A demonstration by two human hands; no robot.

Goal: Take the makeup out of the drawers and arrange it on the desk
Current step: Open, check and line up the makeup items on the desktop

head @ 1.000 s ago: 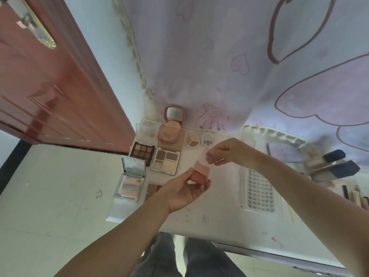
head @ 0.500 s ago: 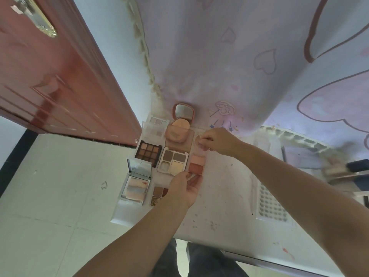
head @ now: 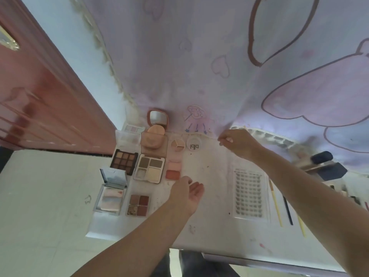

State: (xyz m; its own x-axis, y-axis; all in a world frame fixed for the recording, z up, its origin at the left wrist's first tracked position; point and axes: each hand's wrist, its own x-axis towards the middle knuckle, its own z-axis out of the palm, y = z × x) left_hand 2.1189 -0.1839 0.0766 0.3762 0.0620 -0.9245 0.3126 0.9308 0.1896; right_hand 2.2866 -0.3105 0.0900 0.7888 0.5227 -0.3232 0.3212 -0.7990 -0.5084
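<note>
- We read the makeup as laid in rows at the desk [head: 209, 196] corner nearest the door [head: 50, 108], lids open so shades show (judgement).
- Landmark: the quad [head: 149, 168], a four-pan palette.
- Blush [head: 173, 170]: just right of the quad, flat, lid open, nothing touching it. Looks placed.
- Left hand [head: 187, 193]: right of and nearer us than the quad, just off the blush, palm up, fingers loose and spread, nothing in it.
- Right hand [head: 237, 143]: well right of the quad, at the desk's back edge by the curtain [head: 199, 56]. Fingers curled with tips pinched; whether they hold anything we cannot tell (too small).
- Beyond the quad: cushion compact [head: 154, 141] with mirror up; right of that, a round tri-colour pot [head: 177, 145] and its white lid [head: 193, 144].
- Left of the quad: dark nine-pan palette [head: 124, 160]. Nearer us: highlighter [head: 111, 193] and small red quad [head: 138, 204].
- Far right of the quad: lash tray [head: 248, 194], then brushes [head: 277, 204].
- Desk is white and stained; pale tiled floor below, reddish door left, lilac printed curtain behind.
- Drawers not in view, so what remains in them is unknown.
</note>
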